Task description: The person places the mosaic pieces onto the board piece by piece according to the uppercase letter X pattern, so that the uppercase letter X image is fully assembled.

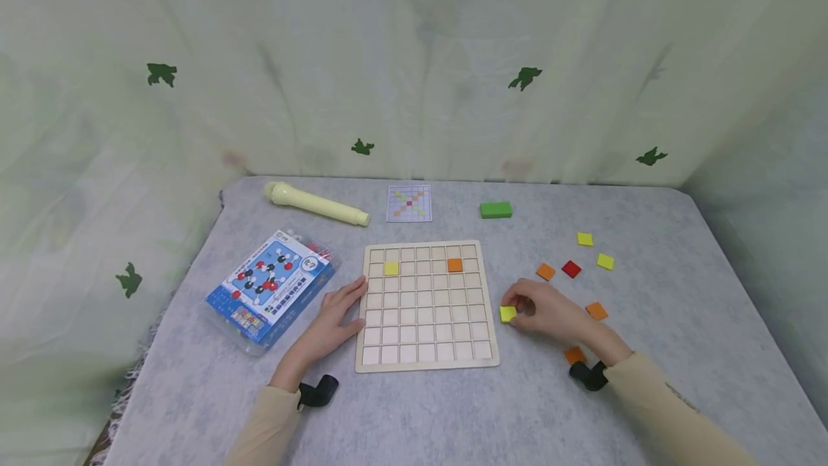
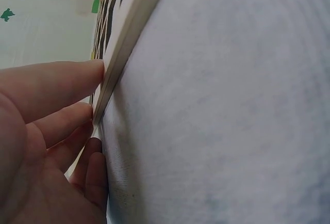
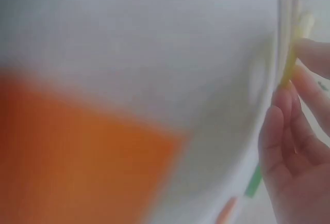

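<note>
A wooden grid board [image 1: 427, 366] lies on the table, with one yellow tile [image 1: 391, 268] and one orange tile [image 1: 455, 265] in its second row from the top. My left hand [image 1: 333, 322] touches the board's left edge with thumb and fingertips; the left wrist view shows these fingers [image 2: 62, 123] fairly straight against the rim. Just right of the board, my right hand [image 1: 546, 310] pinches a yellow square tile [image 1: 507, 314] between thumb and fingers. In the right wrist view that tile [image 3: 291, 65] is seen edge-on and blurred.
Loose orange, yellow and red tiles [image 1: 571, 269] lie around my right hand, one orange tile [image 1: 574, 356] by the wrist. Behind the board are a pattern card [image 1: 409, 203], a green block [image 1: 495, 210] and a pale yellow tube [image 1: 317, 204]. A blue boxed set [image 1: 272, 290] sits at left.
</note>
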